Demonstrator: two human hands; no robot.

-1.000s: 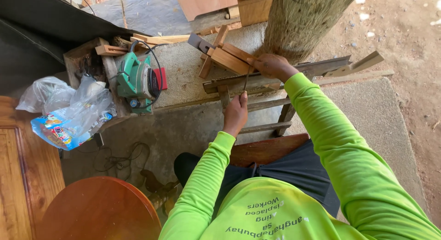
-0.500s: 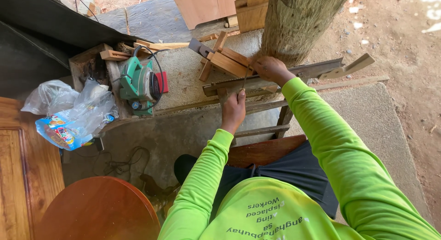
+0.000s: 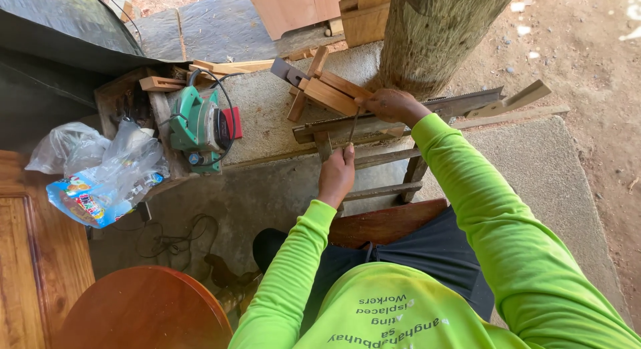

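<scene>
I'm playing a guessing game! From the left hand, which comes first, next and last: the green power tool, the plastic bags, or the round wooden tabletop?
Going by the head view, from the left hand:
1. Green power tool, to its left on the concrete ledge.
2. Round wooden tabletop, down and to the left, at the bottom of the picture.
3. Plastic bags, far left, past the tool.

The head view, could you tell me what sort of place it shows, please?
Likely an open-air woodworking spot: a handsaw clamped along a wooden frame, a green power tool on concrete, and offcuts beside a tree trunk.
</scene>
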